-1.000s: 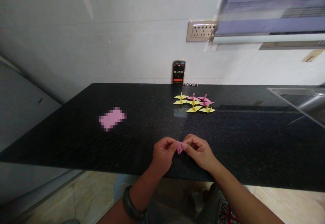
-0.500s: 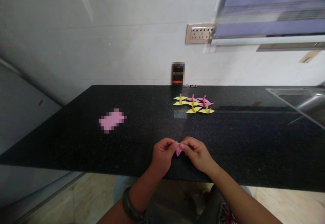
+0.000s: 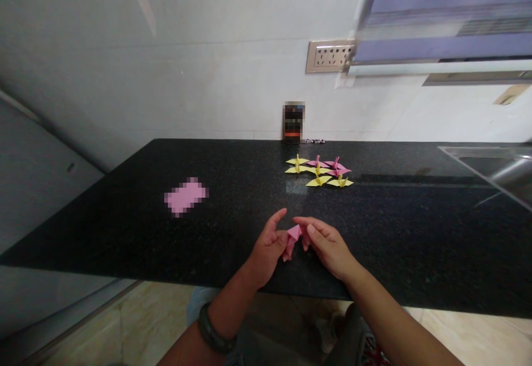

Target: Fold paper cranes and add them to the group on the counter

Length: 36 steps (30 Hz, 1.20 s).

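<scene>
A small folded pink paper (image 3: 295,232) is held between the thumb and lower fingers of my left hand (image 3: 268,251), just above the counter's near side. The left index finger points up, away from the paper. My right hand (image 3: 330,247) is close on the other side, fingers stretched toward the paper and thumb apart from the index finger. Whether a right fingertip touches the paper's edge, I cannot tell. Beyond my hands, several yellow paper cranes (image 3: 318,181) and a few pink paper cranes (image 3: 336,163) stand grouped together.
The black countertop (image 3: 233,216) runs along a pale wall. A blurred pink patch (image 3: 185,196) lies to the left. A pixelated dark object (image 3: 293,122) leans on the wall. At the right is a metal sink (image 3: 511,172), with a socket panel (image 3: 330,56) above the counter.
Both hands were pinching the pink paper together. Now the left hand holds it turned, with a triangular face showing, and the right fingers have loosened and straightened.
</scene>
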{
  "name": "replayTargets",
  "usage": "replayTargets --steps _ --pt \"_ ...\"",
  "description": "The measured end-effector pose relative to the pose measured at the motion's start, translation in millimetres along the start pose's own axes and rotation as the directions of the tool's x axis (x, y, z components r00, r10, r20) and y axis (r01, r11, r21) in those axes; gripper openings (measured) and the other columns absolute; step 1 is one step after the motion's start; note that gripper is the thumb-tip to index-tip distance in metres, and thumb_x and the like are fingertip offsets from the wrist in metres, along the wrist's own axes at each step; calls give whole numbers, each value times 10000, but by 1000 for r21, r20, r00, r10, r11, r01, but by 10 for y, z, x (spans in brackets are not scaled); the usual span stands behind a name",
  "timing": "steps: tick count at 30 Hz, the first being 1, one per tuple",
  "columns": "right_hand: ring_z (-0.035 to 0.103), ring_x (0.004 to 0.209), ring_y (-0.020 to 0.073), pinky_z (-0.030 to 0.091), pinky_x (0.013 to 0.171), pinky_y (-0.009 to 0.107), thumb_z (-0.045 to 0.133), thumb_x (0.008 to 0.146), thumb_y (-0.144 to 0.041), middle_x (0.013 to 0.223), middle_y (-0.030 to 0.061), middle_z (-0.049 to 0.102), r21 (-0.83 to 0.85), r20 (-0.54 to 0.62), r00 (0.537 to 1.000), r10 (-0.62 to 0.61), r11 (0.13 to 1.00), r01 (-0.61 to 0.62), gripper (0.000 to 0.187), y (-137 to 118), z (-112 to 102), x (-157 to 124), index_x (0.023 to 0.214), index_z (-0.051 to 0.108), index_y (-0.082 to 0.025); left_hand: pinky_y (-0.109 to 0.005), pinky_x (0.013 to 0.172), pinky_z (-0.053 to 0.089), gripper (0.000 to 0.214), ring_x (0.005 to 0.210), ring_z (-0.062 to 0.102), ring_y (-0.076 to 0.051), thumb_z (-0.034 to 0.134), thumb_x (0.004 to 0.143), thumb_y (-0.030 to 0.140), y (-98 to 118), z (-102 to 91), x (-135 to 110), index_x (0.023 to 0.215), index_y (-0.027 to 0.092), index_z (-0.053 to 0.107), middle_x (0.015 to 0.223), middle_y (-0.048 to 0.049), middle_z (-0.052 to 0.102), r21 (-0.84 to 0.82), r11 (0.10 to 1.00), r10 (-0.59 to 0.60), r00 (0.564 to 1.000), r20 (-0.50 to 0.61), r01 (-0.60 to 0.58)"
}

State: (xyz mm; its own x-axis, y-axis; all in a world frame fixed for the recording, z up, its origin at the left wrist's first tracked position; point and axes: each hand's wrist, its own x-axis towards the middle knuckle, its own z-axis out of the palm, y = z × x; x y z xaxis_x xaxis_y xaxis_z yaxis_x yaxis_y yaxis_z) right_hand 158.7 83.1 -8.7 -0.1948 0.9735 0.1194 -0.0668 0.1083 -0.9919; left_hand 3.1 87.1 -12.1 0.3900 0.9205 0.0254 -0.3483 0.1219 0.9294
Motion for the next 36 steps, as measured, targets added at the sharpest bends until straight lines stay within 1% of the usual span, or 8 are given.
replayTargets --steps 4,8,11,14,22,27,32,36 --pt "456 571 97 382 534 233 549 756 -355 732 11 517 65 84 996 5 998 -11 215 15 4 -1 854 604 -172 -206 495 382 538 482 476 -80 498 789 329 9 -10 -3 1261 179 288 564 32 522 -1 999 -44 994 101 45" --pt "454 566 97 389 513 224 620 698 -326 706 5 512 89 -38 999 -10 996 13 161 30 -9 6 729 574 -175 -268 660 446 269 720 563 -136 517 773 318 10 45 -10 999 173 539 787 -40 594 83 996 -2 998 -60 7" --pt "477 617 108 401 530 223 650 665 -316 726 12 519 55 -87 995 -56 997 61 174 28 -11 16 645 558 -170 -300 780 425 170 885 542 -184 607 697 287 18 69 -18 805 158 634 926 -71 592 269 957 148 978 -149 -104" --pt "468 527 91 376 459 209 645 671 -312 652 4 544 26 -57 998 -20 999 21 175 8 -1 14 630 559 -166 -292 747 437 123 801 567 -180 633 669 260 19 72 -30 735 160 661 816 -55 623 335 934 185 970 -158 -124" --pt "467 435 65 369 430 198 609 707 -284 570 -11 573 16 -9 999 52 999 -52 144 -32 13 -20 744 614 -145 -233 587 442 114 594 570 -116 638 664 207 5 82 -43 747 140 598 652 -10 633 76 996 49 982 -184 -35" --pt "454 400 57 351 395 184 616 695 -270 536 -19 566 -37 -37 997 65 997 -66 132 0 21 -19 678 602 -140 -227 609 441 109 617 563 -108 621 676 190 16 80 -36 763 125 611 683 -19 631 96 995 54 975 -217 -34" --pt "476 410 62 390 400 186 620 686 -267 573 -14 583 6 -12 997 82 997 -82 172 17 41 -12 804 609 -142 -188 537 421 111 551 539 -85 644 637 158 31 91 -30 734 128 599 621 8 610 95 995 45 971 -236 -23" --pt "476 404 59 392 391 177 628 670 -251 565 -15 589 4 -26 996 87 996 -87 137 31 47 -12 754 606 -144 -168 507 396 107 519 514 -68 653 616 147 42 104 -28 695 135 582 584 30 585 110 994 48 963 -264 -19"
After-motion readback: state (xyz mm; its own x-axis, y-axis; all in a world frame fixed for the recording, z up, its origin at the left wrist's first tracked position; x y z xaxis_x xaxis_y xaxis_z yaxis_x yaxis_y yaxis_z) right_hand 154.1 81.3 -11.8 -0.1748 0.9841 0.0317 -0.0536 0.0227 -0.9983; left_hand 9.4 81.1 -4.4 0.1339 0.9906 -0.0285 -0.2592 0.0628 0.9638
